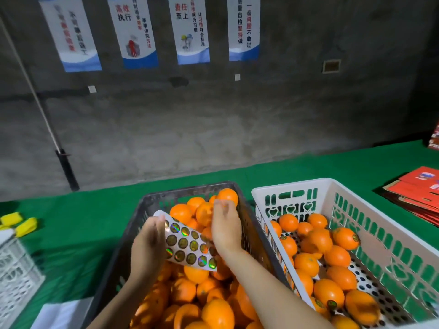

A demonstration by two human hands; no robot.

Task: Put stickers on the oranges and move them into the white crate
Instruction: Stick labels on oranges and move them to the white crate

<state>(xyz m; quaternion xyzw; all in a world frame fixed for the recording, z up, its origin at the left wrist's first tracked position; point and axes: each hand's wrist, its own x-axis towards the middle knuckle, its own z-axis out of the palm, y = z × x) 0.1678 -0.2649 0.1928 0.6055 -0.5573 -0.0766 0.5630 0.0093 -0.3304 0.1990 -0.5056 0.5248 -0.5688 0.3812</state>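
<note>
4 posters [188,29] on the grey wall across the top of the frame, Chinese text: second from left reads 高效执行, third 责任至上, fourth 一点问题不放过 / 质量自检坚持做; leftmost too blurred to read. Red printed cartons [418,193] stacked at right edge, print not legible

Left hand [148,248] at centre frame, raised over the dark crate [133,236], fingers curled round the left edge of a sticker sheet [187,243]; sheet shows rows of round holographic stickers, about 16 visible. Right hand [225,226] just right of the sheet, fingers bent with tips pinched together at top, next to an orange [228,195] by the dark crate's far rim; can't tell if they hold a sticker

Dark crate heaped with oranges, too many to count. White crate [292,184] touching it on the right, lower right of frame, holds roughly 20 oranges, at least 3 with a dark round sticker showing. Both sit on the green bench [71,233]. 2 yellow items [26,225] and a second white crate [16,271] at left edge
</note>
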